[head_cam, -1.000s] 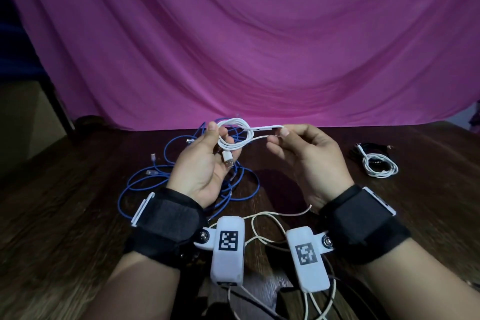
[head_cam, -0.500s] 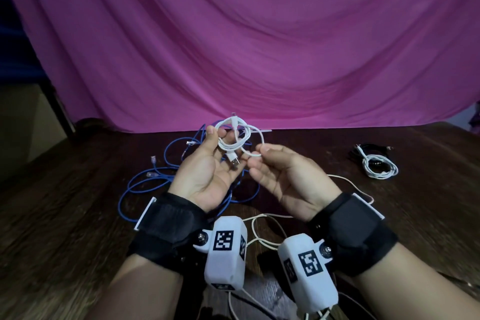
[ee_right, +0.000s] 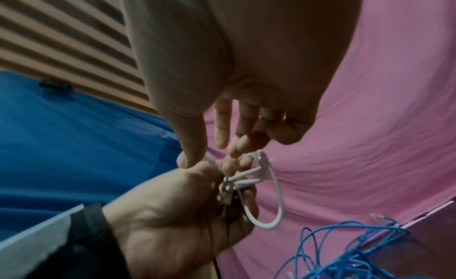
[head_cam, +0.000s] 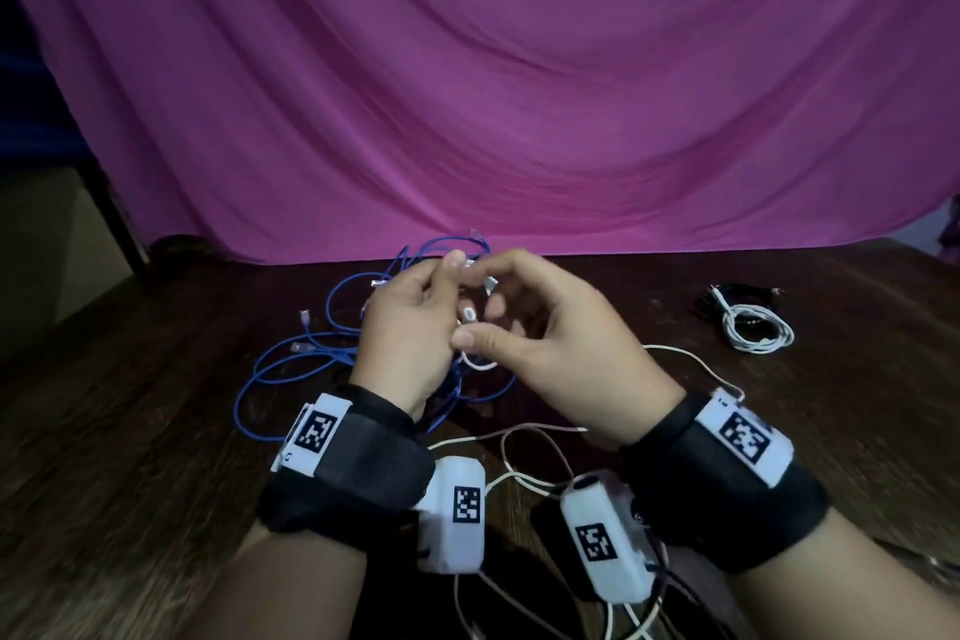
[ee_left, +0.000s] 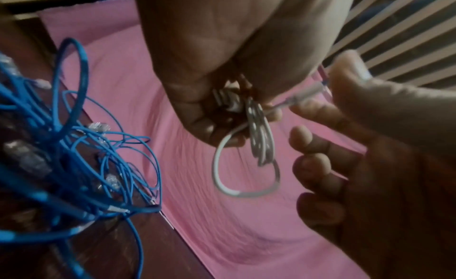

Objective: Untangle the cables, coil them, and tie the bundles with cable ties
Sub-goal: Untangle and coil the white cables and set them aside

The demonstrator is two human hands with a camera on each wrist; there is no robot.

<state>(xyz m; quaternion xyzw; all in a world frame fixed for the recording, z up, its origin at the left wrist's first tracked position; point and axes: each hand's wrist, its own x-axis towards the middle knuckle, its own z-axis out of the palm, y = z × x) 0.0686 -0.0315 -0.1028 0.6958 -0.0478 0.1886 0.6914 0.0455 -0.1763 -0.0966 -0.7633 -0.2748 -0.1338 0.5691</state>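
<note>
A small white cable coil (head_cam: 475,361) hangs from my left hand (head_cam: 452,296), whose curled fingers grip its top with the plugs bunched inside; its loops show well in the left wrist view (ee_left: 259,142) and the right wrist view (ee_right: 276,195). My right hand (head_cam: 485,307) is pressed up against the left. Its thumb and forefinger pinch a thin white strip, which looks like a cable tie (ee_left: 306,94), running out from the coil. Both hands are raised above the table. A tangle of blue cables (head_cam: 311,353) lies under and left of them.
A coiled white cable (head_cam: 758,330) lies on the wooden table (head_cam: 130,431) at the right, beside a black cable (head_cam: 727,296). Thin white wires (head_cam: 519,437) from the wrist cameras trail across the table near me. A pink cloth (head_cam: 519,94) hangs behind.
The right hand has moved in from the right and closed against the left hand at the coil. Both hands have turned, so the coil is now mostly hidden in the head view.
</note>
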